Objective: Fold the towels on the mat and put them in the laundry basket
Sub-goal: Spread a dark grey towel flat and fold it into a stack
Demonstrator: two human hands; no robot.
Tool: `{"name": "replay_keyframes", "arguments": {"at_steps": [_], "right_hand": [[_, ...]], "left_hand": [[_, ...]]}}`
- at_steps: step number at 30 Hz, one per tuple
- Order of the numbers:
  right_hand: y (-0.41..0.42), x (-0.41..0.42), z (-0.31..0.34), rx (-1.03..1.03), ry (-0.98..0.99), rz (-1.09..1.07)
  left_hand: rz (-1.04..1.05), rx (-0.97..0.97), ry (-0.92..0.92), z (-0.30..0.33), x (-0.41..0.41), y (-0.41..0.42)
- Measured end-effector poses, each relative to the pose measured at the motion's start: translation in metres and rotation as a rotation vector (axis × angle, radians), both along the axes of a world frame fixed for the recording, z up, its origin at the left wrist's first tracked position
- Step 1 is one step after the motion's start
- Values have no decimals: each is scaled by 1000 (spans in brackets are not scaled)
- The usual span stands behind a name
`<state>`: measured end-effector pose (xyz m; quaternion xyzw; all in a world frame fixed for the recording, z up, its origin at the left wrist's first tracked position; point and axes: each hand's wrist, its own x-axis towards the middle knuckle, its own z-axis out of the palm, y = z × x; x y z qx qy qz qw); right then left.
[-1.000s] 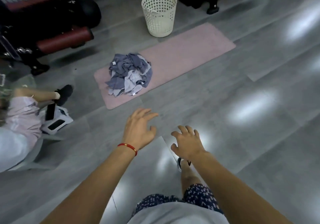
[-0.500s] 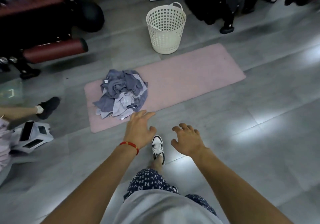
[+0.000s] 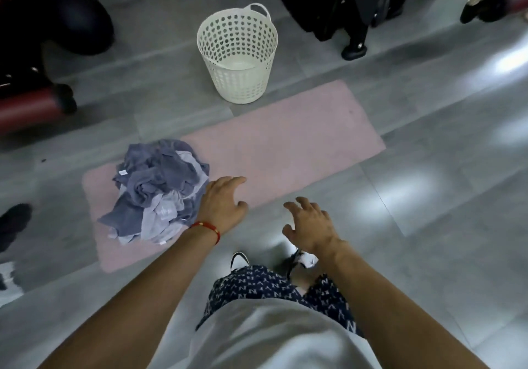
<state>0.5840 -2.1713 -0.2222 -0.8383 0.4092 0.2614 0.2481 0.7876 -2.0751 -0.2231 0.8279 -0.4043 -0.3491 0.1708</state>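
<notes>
Both hands out in front, nothing held. L hand (image 3: 221, 207), thin red cord bracelet (image 3: 206, 228) at wrist, fingers relaxed and spread, palm down. R hand (image 3: 310, 225) same: fingers loosely curved, grasping nothing.

Crumpled heap of blue-grey and pale lilac towels (image 3: 158, 190) sits just left of L hand, w/ hand's edge overlapping the heap in view; contact or not, cannot tell. Heap unfolded, on near-left end of flat pink rectangular mat (image 3: 285, 145), which runs ahead of both hands.

Cream perforated plastic laundry basket (image 3: 238, 62), upright, one loop handle visible, stands beyond mat's far edge, well ahead of hands. No towels inside.

Grey tiled floor (image 3: 428, 225) under R hand.
</notes>
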Motion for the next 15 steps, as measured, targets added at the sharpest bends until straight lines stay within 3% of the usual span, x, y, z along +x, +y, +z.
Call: {"name": "replay_keyframes", "arguments": {"at_steps": [4, 9, 15], "right_hand": [[-35, 26, -5, -25, -51, 68], [-149, 57, -77, 63, -28, 261], [-223, 99, -195, 170, -41, 441]], "left_hand": [[48, 14, -40, 1, 13, -27], [388, 73, -10, -61, 10, -96], [954, 104, 179, -172, 2, -146]]}}
